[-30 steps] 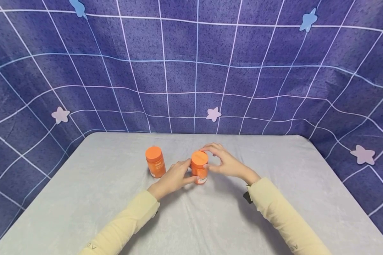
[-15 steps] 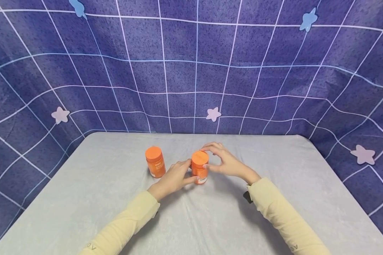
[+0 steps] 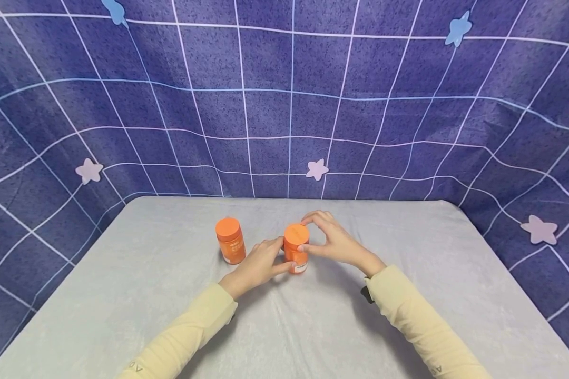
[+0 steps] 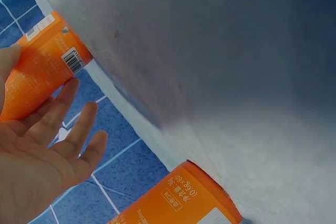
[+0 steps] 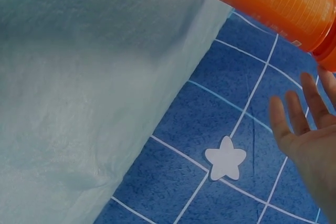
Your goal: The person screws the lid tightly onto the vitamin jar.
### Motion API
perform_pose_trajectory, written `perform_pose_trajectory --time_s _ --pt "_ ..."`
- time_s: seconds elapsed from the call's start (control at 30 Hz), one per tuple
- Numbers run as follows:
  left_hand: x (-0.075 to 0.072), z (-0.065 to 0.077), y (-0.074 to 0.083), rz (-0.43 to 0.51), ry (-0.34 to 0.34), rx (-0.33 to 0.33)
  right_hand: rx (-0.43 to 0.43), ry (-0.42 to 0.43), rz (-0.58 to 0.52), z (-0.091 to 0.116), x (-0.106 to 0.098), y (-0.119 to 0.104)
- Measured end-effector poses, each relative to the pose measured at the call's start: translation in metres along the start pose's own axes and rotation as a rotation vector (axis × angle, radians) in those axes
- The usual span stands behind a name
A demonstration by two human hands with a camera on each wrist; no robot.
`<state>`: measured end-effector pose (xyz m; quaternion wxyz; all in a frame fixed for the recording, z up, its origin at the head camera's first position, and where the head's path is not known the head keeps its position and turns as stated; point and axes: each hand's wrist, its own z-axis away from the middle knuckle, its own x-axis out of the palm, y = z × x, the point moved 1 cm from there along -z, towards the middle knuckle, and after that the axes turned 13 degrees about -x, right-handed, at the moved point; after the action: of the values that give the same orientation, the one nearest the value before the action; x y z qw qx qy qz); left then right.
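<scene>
The orange cylindrical plastic jar (image 3: 297, 257) stands upright on the desk (image 3: 284, 337), which is covered with a grey cloth. The left hand (image 3: 258, 265) comes from the left side of this jar, and its grip is clamped around the lower body: the thumb lies on the near side, the index finger reaches behind. In the left wrist view, the ring and little fingers stand apart from the jar. The right hand (image 3: 335, 240) comes from the jar's right side; its grip is together on the round orange lid (image 3: 296, 233), with the thumb at the near right edge and the index finger curved to the far edge.

The jar has pale small printing, and a white barcode label near its base. Its long axis is vertical, with the lid upward.

To the left of the jar stands a second orange plastic jar (image 3: 231, 242), upright and also lidded. Behind the jar, past the desk, hangs a blue-violet fabric curtain (image 3: 265, 116) with pale grid lines and stars.
</scene>
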<state>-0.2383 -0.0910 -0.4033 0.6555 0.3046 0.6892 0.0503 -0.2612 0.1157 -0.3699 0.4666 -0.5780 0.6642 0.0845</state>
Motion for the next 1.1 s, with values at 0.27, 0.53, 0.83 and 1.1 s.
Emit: perform_pose_trajectory --time_s 0.27,0.53,0.83,1.1 --pt "-0.001 0.001 0.001 -0.012 0.002 -0.008 0.013 -0.006 0.024 -0.001 0.002 0.001" --pt "0.0 0.001 0.0 -0.016 0.002 -0.006 -0.009 -0.064 -0.057 -0.001 -0.002 0.005" --pt "-0.001 0.002 0.002 -0.009 0.005 -0.001 -0.067 -0.139 -0.114 -0.002 -0.008 0.007" --pt "-0.002 0.002 0.003 -0.005 -0.001 -0.006 -0.071 -0.144 -0.155 -0.003 -0.009 0.006"
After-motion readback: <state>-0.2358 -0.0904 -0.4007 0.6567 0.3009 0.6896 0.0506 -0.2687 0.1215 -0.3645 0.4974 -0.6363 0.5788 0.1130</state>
